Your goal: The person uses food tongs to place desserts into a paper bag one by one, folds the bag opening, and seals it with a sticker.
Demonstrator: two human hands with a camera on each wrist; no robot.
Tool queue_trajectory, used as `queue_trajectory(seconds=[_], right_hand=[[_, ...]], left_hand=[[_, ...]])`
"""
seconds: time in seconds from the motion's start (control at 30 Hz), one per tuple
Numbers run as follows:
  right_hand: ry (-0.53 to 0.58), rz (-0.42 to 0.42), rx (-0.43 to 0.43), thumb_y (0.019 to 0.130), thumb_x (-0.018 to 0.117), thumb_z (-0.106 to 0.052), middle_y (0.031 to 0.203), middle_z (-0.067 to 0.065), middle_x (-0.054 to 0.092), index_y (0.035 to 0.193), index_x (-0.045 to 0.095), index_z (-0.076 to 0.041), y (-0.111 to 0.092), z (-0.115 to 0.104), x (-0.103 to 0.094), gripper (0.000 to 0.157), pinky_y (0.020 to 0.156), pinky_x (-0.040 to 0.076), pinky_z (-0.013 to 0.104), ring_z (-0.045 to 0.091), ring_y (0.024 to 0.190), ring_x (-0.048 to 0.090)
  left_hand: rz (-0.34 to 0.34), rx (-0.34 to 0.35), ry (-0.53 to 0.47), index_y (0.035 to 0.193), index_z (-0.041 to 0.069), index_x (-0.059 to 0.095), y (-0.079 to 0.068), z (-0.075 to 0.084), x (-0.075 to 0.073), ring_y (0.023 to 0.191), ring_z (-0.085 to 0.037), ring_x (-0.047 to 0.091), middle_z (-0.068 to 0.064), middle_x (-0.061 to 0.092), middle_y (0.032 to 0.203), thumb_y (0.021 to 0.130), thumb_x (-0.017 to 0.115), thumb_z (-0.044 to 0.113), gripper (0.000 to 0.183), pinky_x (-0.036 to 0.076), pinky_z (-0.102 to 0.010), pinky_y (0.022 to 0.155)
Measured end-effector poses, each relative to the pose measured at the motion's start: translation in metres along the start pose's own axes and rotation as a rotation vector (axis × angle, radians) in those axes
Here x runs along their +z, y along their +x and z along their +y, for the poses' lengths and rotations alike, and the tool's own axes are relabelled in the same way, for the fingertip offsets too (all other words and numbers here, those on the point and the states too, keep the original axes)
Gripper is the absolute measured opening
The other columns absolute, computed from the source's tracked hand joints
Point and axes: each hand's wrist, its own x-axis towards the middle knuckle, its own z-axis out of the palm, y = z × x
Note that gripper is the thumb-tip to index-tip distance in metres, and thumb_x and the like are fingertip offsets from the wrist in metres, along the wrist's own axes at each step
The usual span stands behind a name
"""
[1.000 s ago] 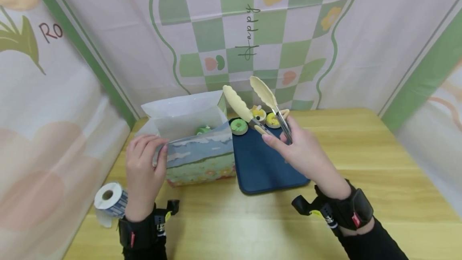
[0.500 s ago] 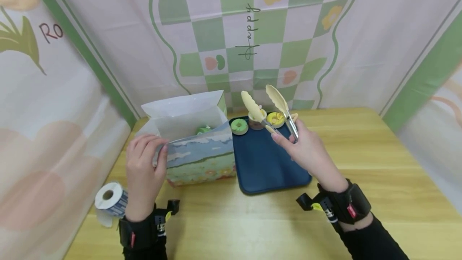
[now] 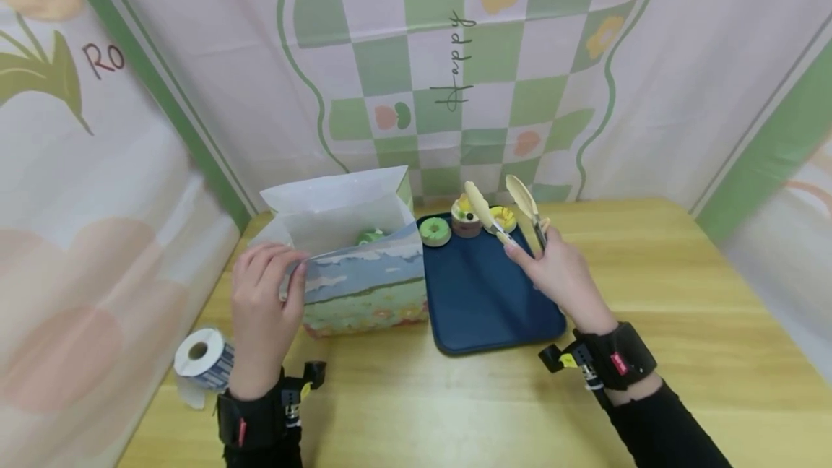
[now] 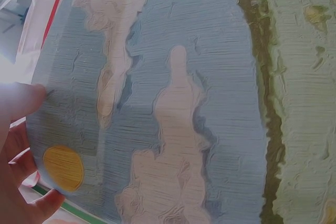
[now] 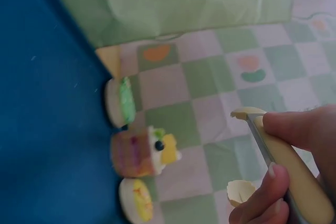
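My left hand (image 3: 263, 309) pinches the front rim of a printed paper bag (image 3: 370, 284), whose mouth gapes; a green item (image 3: 370, 237) shows inside. In the left wrist view, thumb and fingers are at the edge of the bag's blue side (image 4: 226, 77). Tongs (image 3: 479, 204) with cream scalloped tips are gripped in my right hand (image 3: 572, 280), their arms spread with nothing between them. They hang over the back of a dark blue tray (image 3: 490, 302). Along its far edge sit a green donut (image 3: 435, 232), a small fruit-topped cake (image 3: 464, 224) and a yellow donut (image 3: 505, 217), partly behind the tongs.
A roll of labels (image 3: 206, 363) stands at the table's left side, by my left wrist. The wooden table (image 3: 416, 410) runs back to a printed cloth backdrop (image 3: 429, 56), with more cloth at both sides. The bag stands right against the tray's left edge.
My right hand has drawn the tongs rightward and lower in the view, uncovering more of the cake. The left hand stays at the bag's rim. The whole head view has shifted slightly.
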Motion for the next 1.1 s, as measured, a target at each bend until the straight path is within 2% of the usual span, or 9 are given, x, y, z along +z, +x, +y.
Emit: queue_trajectory(seconds=[0.17,0.33,0.57,0.87,1.1], right_hand=[[-0.007,-0.014,0.033,0.091,0.055,-0.062,0.072,0.012,0.060,0.120,0.042,0.003,0.006,0.013,0.007,0.073,0.048,0.045,0.031,0.019,0.055,0.058],[-0.006,-0.040,0.059,0.090,0.055,-0.062,0.075,0.013,0.064,0.127,0.040,0.005,0.015,0.028,0.014,0.078,0.049,0.048,0.031,0.019,0.057,0.062],[-0.021,-0.065,0.103,0.089,0.052,-0.068,0.081,0.017,0.066,0.139,0.034,0.009,0.022,0.044,0.021,0.093,0.051,0.048,0.031,0.020,0.060,0.066],[-0.035,-0.077,0.105,0.088,0.051,-0.069,0.078,0.016,0.065,0.134,0.039,0.008,0.027,0.057,0.025,0.090,0.050,0.047,0.031,0.021,0.059,0.065],[-0.039,-0.087,0.102,0.091,0.055,-0.061,0.079,0.016,0.065,0.131,0.040,0.008,0.029,0.063,0.027,0.081,0.049,0.047,0.031,0.023,0.060,0.066]], left_hand=[[0.006,0.009,-0.001,0.096,0.000,0.071,0.000,0.000,0.000,0.106,-0.035,0.058,-0.016,0.070,0.097,0.092,0.065,0.010,0.012,0.040,-0.044,0.104],[0.011,0.008,-0.004,0.095,0.000,0.071,0.000,0.000,0.000,0.106,-0.035,0.059,-0.016,0.070,0.097,0.092,0.065,0.010,0.012,0.040,-0.045,0.104],[0.011,0.009,0.003,0.095,0.000,0.071,0.000,0.002,-0.001,0.106,-0.035,0.059,-0.017,0.070,0.097,0.091,0.065,0.010,0.012,0.040,-0.045,0.104],[0.007,0.007,0.008,0.096,0.001,0.071,0.000,0.001,-0.001,0.107,-0.035,0.058,-0.016,0.070,0.098,0.091,0.065,0.010,0.012,0.040,-0.045,0.104],[0.003,0.008,0.005,0.096,0.001,0.071,0.000,0.001,-0.001,0.107,-0.035,0.058,-0.016,0.069,0.097,0.092,0.065,0.011,0.012,0.040,-0.045,0.104]])
